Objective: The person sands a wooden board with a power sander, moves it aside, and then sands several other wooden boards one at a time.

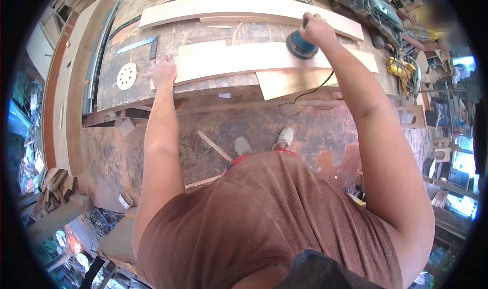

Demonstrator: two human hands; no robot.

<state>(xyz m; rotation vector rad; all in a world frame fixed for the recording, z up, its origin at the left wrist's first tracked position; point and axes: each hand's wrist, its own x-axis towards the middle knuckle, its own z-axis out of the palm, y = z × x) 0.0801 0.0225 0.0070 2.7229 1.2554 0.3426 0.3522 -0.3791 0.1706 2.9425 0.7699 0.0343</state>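
Observation:
My right hand [318, 31] is wrapped round the top of a blue and black orbital sander [301, 46]. The sander's pad rests on a long pale wooden board [234, 60], towards its right end. At the board's left end, my left hand [163, 71] grips the edge with bent fingers, some of them hidden from me. A thinner wooden piece [292, 83] lies partly under the board and sticks out at the near side. The sander's dark cord [310, 91] hangs over the bench's front edge.
Left of the board lie a white sanding disc [126, 76] with holes and a try square [136, 45]. Another long board [244, 5] lies farther back on the workbench [114, 97]. Power tools [373, 7] crowd the right back, near another person [424, 27]. A wooden strip [214, 145] lies on the floor.

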